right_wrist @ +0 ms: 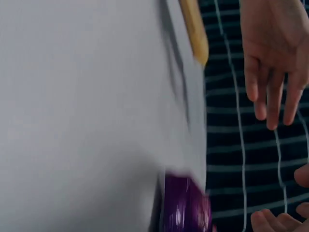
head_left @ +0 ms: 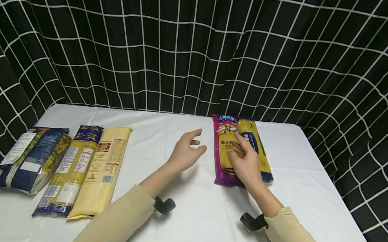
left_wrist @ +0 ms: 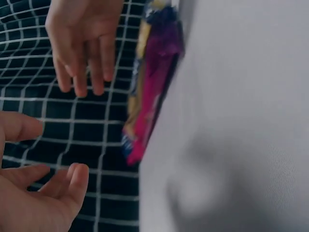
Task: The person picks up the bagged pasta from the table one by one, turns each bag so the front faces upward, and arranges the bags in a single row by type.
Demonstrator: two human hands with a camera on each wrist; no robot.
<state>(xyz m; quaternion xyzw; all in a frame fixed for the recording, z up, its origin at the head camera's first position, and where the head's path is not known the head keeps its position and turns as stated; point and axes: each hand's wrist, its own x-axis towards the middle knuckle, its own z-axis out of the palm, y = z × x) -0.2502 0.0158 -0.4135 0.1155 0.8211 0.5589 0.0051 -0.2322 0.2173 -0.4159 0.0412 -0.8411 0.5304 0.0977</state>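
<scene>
My left hand (head_left: 186,150) hovers above the white tablecloth at the middle, thumb and fingers apart and nothing between them. To its right, my right hand (head_left: 248,164) is over a purple and yellow pasta packet (head_left: 221,153), its fingers relaxed and covering part of the print. A yellow pasta packet (head_left: 261,146) with navy ends lies alongside, on the right. In the left wrist view, the purple packet (left_wrist: 161,58) is seen edge-on below the right hand (left_wrist: 89,43), whose fingers are extended. The right wrist view catches the packet's shiny purple end (right_wrist: 186,205) and the left hand's (right_wrist: 277,63) straight fingers.
Three packets lie side by side on the left: a navy pasta bag (head_left: 30,159), a yellow and blue spaghetti packet (head_left: 71,169) and a pale yellow noodle packet (head_left: 104,163). A black curtain (head_left: 195,38) with white grid lines surrounds the table's back and sides.
</scene>
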